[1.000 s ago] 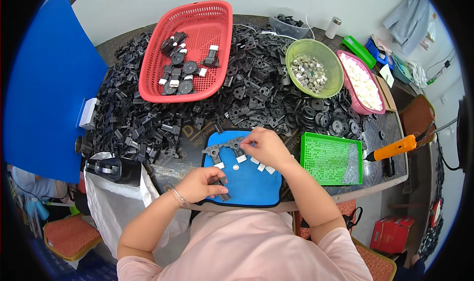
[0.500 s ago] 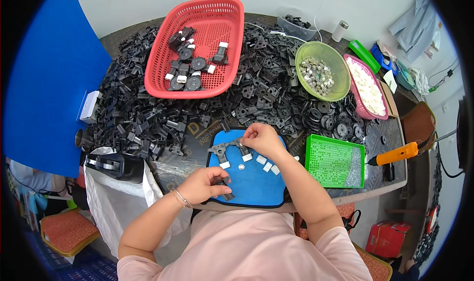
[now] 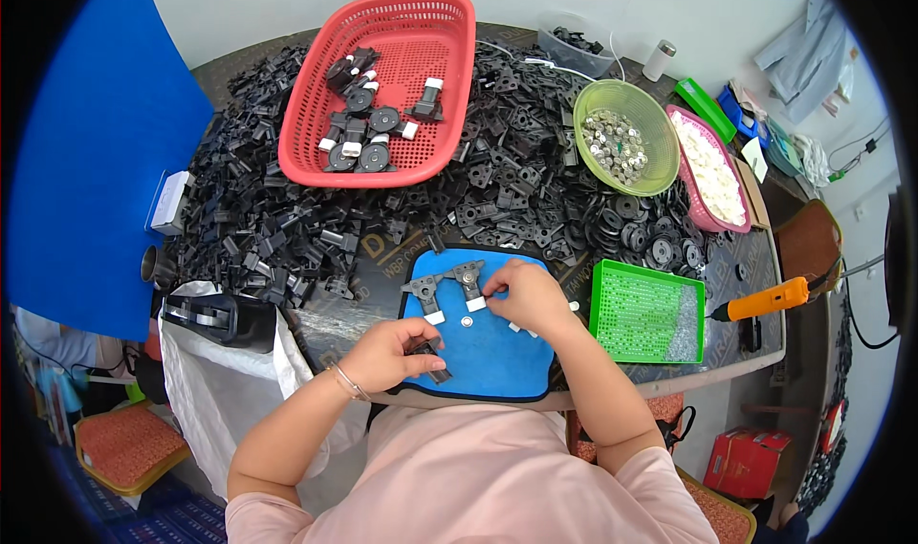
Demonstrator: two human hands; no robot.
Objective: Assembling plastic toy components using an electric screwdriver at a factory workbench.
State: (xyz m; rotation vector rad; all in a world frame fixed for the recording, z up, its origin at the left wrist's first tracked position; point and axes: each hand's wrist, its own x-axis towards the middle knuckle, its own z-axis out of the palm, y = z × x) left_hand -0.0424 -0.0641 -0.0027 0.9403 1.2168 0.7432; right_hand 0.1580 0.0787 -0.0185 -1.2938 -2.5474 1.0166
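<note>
My left hand point(image 3: 390, 355) is closed round a black plastic part point(image 3: 430, 360) at the near left of a blue mat point(image 3: 488, 362). My right hand point(image 3: 526, 297) is over the mat's right side, fingers curled; whatever they may pinch is hidden. Its fingertips are beside a black bracket point(image 3: 467, 281) with a white end and a small round metal piece in it. A second white-ended bracket point(image 3: 423, 293) lies to its left. One loose metal ring point(image 3: 467, 321) rests below them. Small white caps point(image 3: 517, 328) are partly covered by my right hand.
Black parts point(image 3: 258, 228) are heaped behind the mat. A red basket point(image 3: 459, 114) of assembled pieces stands on them. To the right are a yellow-green bowl point(image 3: 585, 152) of metal pieces, a pink basket point(image 3: 703, 221), a green tray point(image 3: 598, 305) and an orange-handled tool point(image 3: 765, 300).
My right hand has moved right and toward me, off the bracket, and now covers some white caps. The metal piece in that bracket now shows. My left hand stays nearly still.
</note>
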